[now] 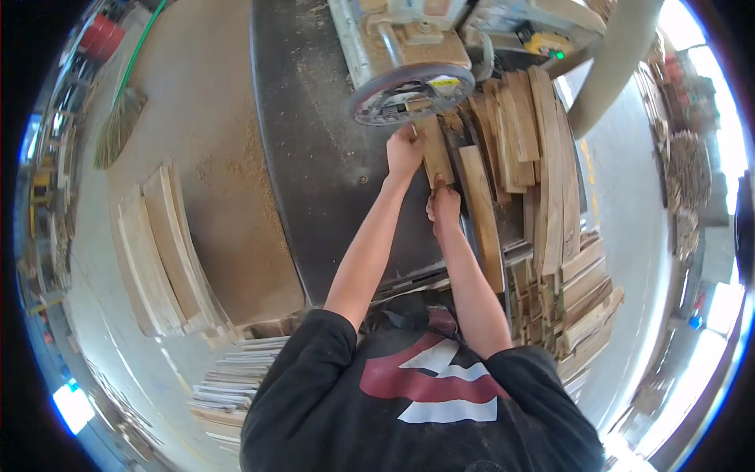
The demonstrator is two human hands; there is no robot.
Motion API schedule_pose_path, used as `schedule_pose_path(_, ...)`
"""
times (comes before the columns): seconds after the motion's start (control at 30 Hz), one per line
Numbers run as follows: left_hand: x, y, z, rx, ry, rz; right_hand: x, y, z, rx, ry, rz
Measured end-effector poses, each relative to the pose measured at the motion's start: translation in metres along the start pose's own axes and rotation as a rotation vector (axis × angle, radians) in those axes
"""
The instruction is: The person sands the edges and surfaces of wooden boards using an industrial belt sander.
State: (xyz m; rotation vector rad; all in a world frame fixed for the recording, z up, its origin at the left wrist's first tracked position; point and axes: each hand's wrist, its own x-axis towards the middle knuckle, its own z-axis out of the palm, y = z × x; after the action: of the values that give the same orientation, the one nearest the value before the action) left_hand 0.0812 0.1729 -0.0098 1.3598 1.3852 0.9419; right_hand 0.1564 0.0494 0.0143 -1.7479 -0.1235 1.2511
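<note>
A short wooden board (pixel 434 148) lies on the dark saw table (pixel 330 212), its far end under the round clear guard (pixel 409 94) of the table saw. My left hand (pixel 404 153) is closed at the board's left edge, just short of the guard, with its fingertips partly hidden. At the near end, my right hand (pixel 445 208) grips the board, its thumb on top. Whatever blade sits below the guard cannot be made out. To the right of the board lies a longer wooden strip (pixel 481 206).
Several wooden strips (pixel 550 165) are piled right of the saw. More boards (pixel 165 252) rest on the sawdust-covered brown side table (pixel 228 212) at left, near a broom (pixel 122 130). A thick hose (pixel 617 67) hangs at upper right. Stacked wood (pixel 586 307) stands at lower right.
</note>
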Motion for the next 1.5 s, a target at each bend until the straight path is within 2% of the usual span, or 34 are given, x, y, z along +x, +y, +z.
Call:
schedule_pose_path(0.03,-0.007,0.0,-0.007,-0.093,-0.063,0.056,-0.002,-0.002,0.001,-0.03,-0.023,-0.008)
schedule_pose_path(0.07,-0.016,-0.004,-0.014,-0.097,-0.025,0.052,-0.002,0.001,0.001,-0.016,0.006,-0.035)
schedule_pose_path(0.13,-0.038,-0.017,-0.026,-0.038,-0.112,0.217,-0.003,-0.001,0.004,-0.019,0.048,-0.039)
schedule_pose_path(0.2,-0.062,-0.011,-0.048,0.057,-0.199,0.156,0.007,0.007,-0.005,-0.078,0.001,-0.061)
schedule_pose_path(0.23,-0.07,-0.025,-0.048,0.065,-0.202,0.158,0.012,0.01,-0.007,-0.109,0.038,-0.067)
schedule_pose_path(0.27,-0.08,-0.027,-0.052,0.082,-0.14,0.259,0.012,0.011,-0.008,-0.104,0.03,-0.042)
schedule_pose_path(0.3,-0.092,-0.021,-0.068,0.084,-0.213,0.199,0.011,0.012,-0.013,-0.103,-0.058,-0.098)
schedule_pose_path(0.33,-0.103,-0.038,-0.069,0.043,-0.129,0.331,0.022,0.014,-0.019,-0.049,-0.118,-0.038)
schedule_pose_path(0.37,-0.116,-0.025,-0.096,0.074,-0.249,0.226,0.043,0.019,-0.027,-0.041,-0.148,0.035)
schedule_pose_path(0.4,-0.132,-0.022,-0.122,0.052,-0.312,0.178,0.028,0.007,-0.022,0.035,-0.215,0.045)
schedule_pose_path(0.43,-0.15,-0.012,-0.154,0.076,-0.316,0.17,0.032,0.004,-0.018,0.044,-0.139,0.101)
schedule_pose_path(0.5,-0.186,-0.018,-0.208,0.086,-0.06,0.23,0.051,0.002,-0.019,0.089,-0.226,0.106)
schedule_pose_path(0.53,-0.203,-0.015,-0.236,0.094,0.065,0.276,0.045,-0.005,-0.003,0.125,-0.195,0.1)
schedule_pose_path(0.57,-0.22,-0.005,-0.267,0.132,0.179,0.243,0.041,-0.01,0.005,0.121,-0.181,0.08)
schedule_pose_path(0.67,-0.249,0.012,-0.365,0.596,0.548,0.315,0.052,-0.017,0.014,0.106,-0.16,0.015)
schedule_pose_path(0.7,-0.252,0.001,-0.405,0.753,0.612,0.368,0.061,-0.019,0.016,0.122,-0.239,0.018)
schedule_pose_path(0.73,-0.258,0.015,-0.435,0.884,0.762,0.184,0.069,-0.023,0.017,0.136,-0.319,0.017)
schedule_pose_path(0.77,-0.262,-0.003,-0.474,1.077,0.87,-0.017,0.075,-0.029,0.02,0.12,-0.312,0.037)
schedule_pose_path(0.83,-0.264,0.021,-0.51,1.079,1.033,-0.253,0.09,-0.039,0.033,0.095,-0.305,0.073)
schedule_pose_path(0.87,-0.267,0.02,-0.516,1.069,1.038,-0.233,0.1,-0.043,0.04,0.089,-0.3,0.09)
schedule_pose_path(0.93,-0.263,0.008,-0.52,1.209,0.826,-0.412,0.116,-0.048,0.048,0.037,-0.338,0.049)
schedule_pose_path(0.97,-0.257,0.001,-0.512,1.209,0.82,-0.374,0.124,-0.049,0.051,0.007,-0.339,0.026)
schedule_pose_path(1.03,-0.257,-0.01,-0.484,1.323,0.929,-0.232,0.125,-0.057,0.059,0.01,-0.328,-0.009)
schedule_pose_path(1.1,-0.26,-0.003,-0.452,1.299,0.846,-0.212,0.102,-0.055,0.059,-0.165,-0.537,-0.246)
schedule_pose_path(1.13,-0.263,0.003,-0.433,1.3,0.84,-0.173,0.087,-0.053,0.053,-0.137,-0.519,-0.26)
schedule_pose_path(1.2,-0.269,0.012,-0.403,1.304,0.78,-0.184,0.056,-0.052,0.046,-0.401,-0.671,-0.448)
schedule_pose_path(1.23,-0.269,0.011,-0.398,1.298,0.779,-0.166,0.048,-0.049,0.038,-0.394,-0.658,-0.46)
schedule_pose_path(1.3,-0.273,0.007,-0.394,1.442,0.755,-0.338,0.034,-0.035,0.02,-0.391,-0.688,-0.441)
schedule_pose_path(1.33,-0.273,0.01,-0.391,1.445,0.749,-0.324,0.025,-0.027,0.011,-0.381,-0.678,-0.443)
schedule_pose_path(1.4,-0.269,0.031,-0.381,1.112,0.76,-0.316,0.001,-0.012,-0.003,-0.331,-0.621,-0.417)
schedule_pose_path(1.43,-0.266,0.041,-0.377,1.117,0.742,-0.298,-0.009,-0.007,-0.006,-0.317,-0.602,-0.415)
schedule_pose_path(1.5,-0.264,0.055,-0.363,0.441,0.748,-0.096,-0.033,0.011,-0.025,-0.387,-0.642,-0.353)
